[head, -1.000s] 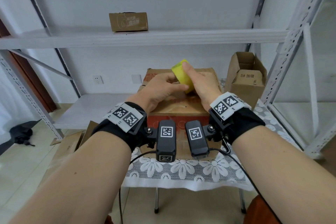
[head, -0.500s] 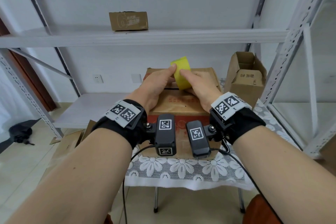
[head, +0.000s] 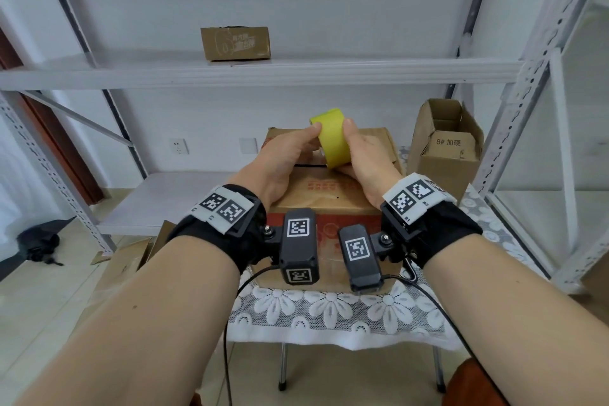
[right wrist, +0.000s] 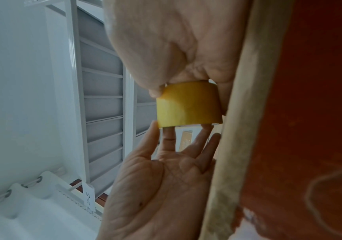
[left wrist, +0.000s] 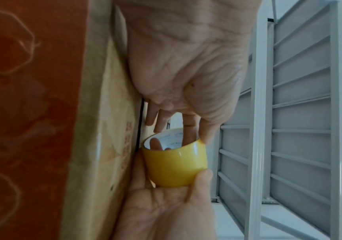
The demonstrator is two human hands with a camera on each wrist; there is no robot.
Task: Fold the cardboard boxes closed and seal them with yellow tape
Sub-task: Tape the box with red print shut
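Note:
A yellow tape roll [head: 331, 138] is held on edge just above the closed brown and red cardboard box [head: 324, 196] on the table. My right hand [head: 354, 150] grips the roll from the right, thumb on its outer face. My left hand [head: 309, 135] pinches the roll's left rim. In the left wrist view its thumb lies on the outside of the roll [left wrist: 176, 165] and a finger reaches into the white core. The right wrist view shows the roll [right wrist: 188, 105] between both hands beside the box's edge. A dark seam [head: 309, 165] runs across the box top.
An open, empty cardboard box [head: 445, 148] stands at the table's right rear. A small closed box [head: 235, 43] sits on the upper shelf. A lace cloth [head: 329, 310] covers the table. Flattened cardboard [head: 128, 260] leans on the floor at left. A shelf upright [head: 514, 115] is close on the right.
The roll has turned from tilted to more upright and stayed over the box. My left hand shifted from cupping its side to pinching its rim; the right hand kept its grip.

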